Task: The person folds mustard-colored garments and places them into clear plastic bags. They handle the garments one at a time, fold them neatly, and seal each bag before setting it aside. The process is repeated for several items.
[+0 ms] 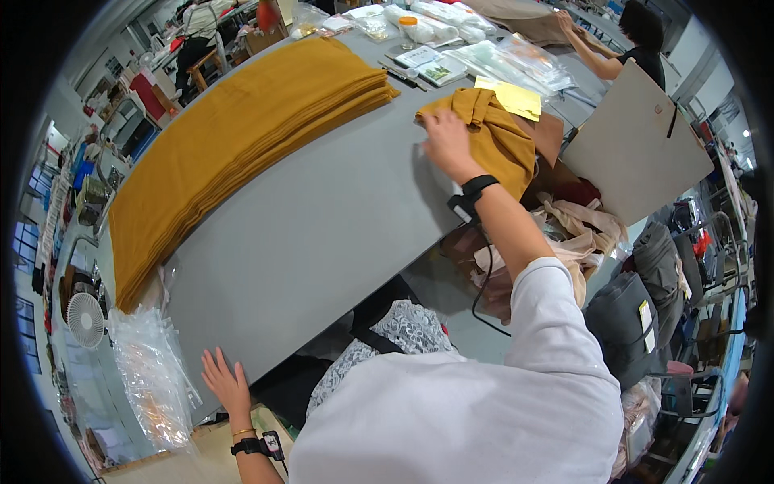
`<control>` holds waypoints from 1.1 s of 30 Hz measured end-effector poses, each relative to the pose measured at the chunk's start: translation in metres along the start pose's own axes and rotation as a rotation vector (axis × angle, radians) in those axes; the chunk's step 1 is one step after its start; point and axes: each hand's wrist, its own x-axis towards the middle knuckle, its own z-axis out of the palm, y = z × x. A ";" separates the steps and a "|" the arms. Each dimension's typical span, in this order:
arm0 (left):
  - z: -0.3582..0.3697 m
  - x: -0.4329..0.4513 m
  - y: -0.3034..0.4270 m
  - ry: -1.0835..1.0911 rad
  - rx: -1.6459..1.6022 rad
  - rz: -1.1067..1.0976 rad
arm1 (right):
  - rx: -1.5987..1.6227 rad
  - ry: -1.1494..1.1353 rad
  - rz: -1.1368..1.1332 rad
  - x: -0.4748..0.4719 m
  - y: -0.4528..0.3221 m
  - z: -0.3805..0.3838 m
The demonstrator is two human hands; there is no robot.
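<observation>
My right hand is on the left edge of a bunched mustard-yellow cloth at the table's right end. Its fingertips touch or grip the folds; which of the two is not clear. Over the near left corner of the grey table, my left hand is spread with nothing in it. A long, neat stack of mustard-yellow fabric lies along the far side of the table, its layered edges facing me. Clear plastic bags hang over the table's left end, beside my left hand.
Beyond the bunched cloth lie yellow paper sheets, booklets, pens, an orange-lidded jar and plastic packets. A box of fabric scraps stands at the right, below a grey board. Another person handles brown cloth at the far right.
</observation>
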 end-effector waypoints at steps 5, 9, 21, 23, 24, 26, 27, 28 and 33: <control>0.004 -0.002 0.003 0.015 -0.023 -0.007 | -0.333 0.085 -0.017 0.017 0.081 0.002; -0.012 0.012 0.019 0.028 -0.185 -0.038 | 0.273 0.414 0.175 0.065 0.074 -0.054; -0.139 0.167 0.338 -0.139 -1.284 0.865 | 1.150 0.750 -0.406 0.187 -0.126 -0.368; -0.148 0.159 0.353 -0.147 -1.317 0.902 | 1.407 0.568 -0.488 0.200 -0.145 -0.393; -0.152 0.154 0.354 -0.278 -1.386 0.800 | 1.439 0.585 -0.435 0.207 -0.146 -0.400; -0.160 0.149 0.338 -0.524 -1.550 0.612 | 1.463 0.639 -0.401 0.229 -0.141 -0.400; -0.163 0.149 0.322 -0.595 -1.660 0.501 | 1.449 0.636 -0.351 0.240 -0.131 -0.393; -0.165 0.150 0.299 -0.691 -1.728 0.340 | 1.421 0.662 -0.214 0.251 -0.117 -0.378; -0.159 0.179 0.124 -0.579 -1.824 0.213 | 1.107 0.373 0.146 0.260 -0.049 -0.219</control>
